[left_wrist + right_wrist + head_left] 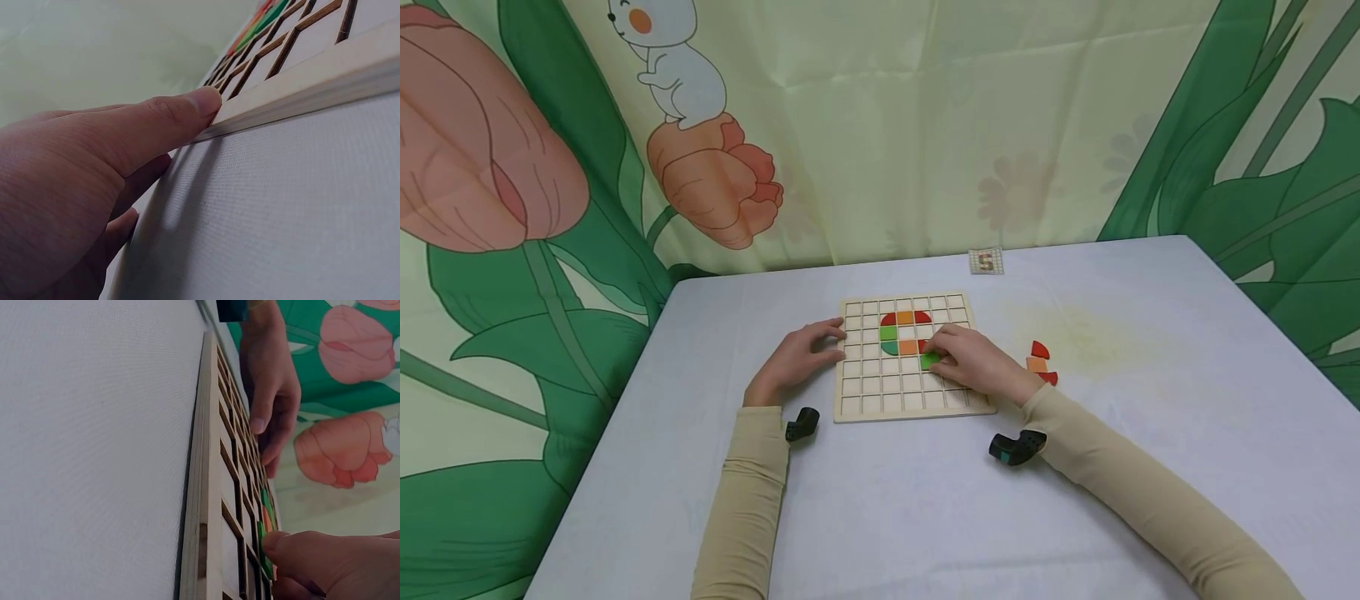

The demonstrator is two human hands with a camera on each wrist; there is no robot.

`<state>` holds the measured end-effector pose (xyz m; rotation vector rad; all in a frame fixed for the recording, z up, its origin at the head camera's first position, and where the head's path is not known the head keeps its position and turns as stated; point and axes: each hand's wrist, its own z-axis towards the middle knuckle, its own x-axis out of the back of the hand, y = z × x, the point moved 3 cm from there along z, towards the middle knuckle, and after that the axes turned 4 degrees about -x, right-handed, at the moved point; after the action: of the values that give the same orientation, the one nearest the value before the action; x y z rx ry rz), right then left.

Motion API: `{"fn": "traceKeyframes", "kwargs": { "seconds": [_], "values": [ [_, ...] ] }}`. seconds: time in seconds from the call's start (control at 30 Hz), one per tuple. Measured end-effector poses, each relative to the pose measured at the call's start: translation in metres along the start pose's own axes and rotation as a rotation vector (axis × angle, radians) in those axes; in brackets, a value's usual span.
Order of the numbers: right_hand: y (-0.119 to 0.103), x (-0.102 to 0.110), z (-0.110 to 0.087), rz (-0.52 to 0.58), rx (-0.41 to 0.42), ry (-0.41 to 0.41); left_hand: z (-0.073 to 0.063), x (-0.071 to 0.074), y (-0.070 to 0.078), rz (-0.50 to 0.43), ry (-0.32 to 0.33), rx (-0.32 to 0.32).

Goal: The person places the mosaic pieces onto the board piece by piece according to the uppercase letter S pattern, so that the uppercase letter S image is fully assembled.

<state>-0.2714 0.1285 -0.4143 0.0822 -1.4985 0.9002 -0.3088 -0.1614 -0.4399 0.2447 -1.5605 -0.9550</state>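
Observation:
A square wooden grid board (891, 386) lies on the table, with several coloured tiles in its cells. Two red rounded tiles flank an orange square (905, 317) in the top row; below are a light green square (889, 332), a teal rounded tile (890, 347), another orange square (908, 347) and a partly hidden red one. My right hand (973, 358) pinches a green square tile (928, 362) at the cell below that red tile; in the right wrist view the tile stands tilted. With fingers relaxed, my left hand (801, 354) touches the board's left edge, its thumb (203, 100) on the rim.
Right of the board lie three loose tiles: a red rounded one (1040, 350), an orange square (1037, 365) and another red one (1049, 378). A small card (986, 261) with an S-shaped pattern lies near the table's back edge. Behind hangs a printed curtain (880, 150).

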Motion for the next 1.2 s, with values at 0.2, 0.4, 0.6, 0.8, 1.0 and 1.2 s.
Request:
{"fn": "traceKeyframes", "kwargs": {
  "seconds": [0.2, 0.4, 0.6, 0.8, 1.0, 1.2],
  "values": [
    [-0.0004, 0.0007, -0.0023, 0.008, -0.016, -0.001, 0.0002, 0.0001, 0.0012, -0.004, -0.002, 0.003],
    [-0.0010, 0.0005, -0.0030, 0.013, -0.008, 0.007, 0.0010, 0.0003, 0.0009, -0.009, -0.004, 0.010],
    [0.0006, -0.0007, -0.0031, 0.016, 0.001, 0.017, 0.0012, 0.0000, 0.0014, -0.012, -0.007, 0.015],
    [0.0020, -0.0018, -0.0032, 0.028, 0.001, 0.025, 0.0009, 0.0005, 0.0004, -0.012, -0.005, 0.015],
    [0.0030, -0.0031, -0.0031, 0.024, -0.009, 0.025, -0.0003, 0.0006, 0.0017, -0.011, -0.001, 0.009],
    [0.0040, -0.0042, -0.0037, 0.016, -0.015, 0.035, -0.0006, 0.0005, 0.0026, -0.007, 0.002, -0.005]
  ]
}}
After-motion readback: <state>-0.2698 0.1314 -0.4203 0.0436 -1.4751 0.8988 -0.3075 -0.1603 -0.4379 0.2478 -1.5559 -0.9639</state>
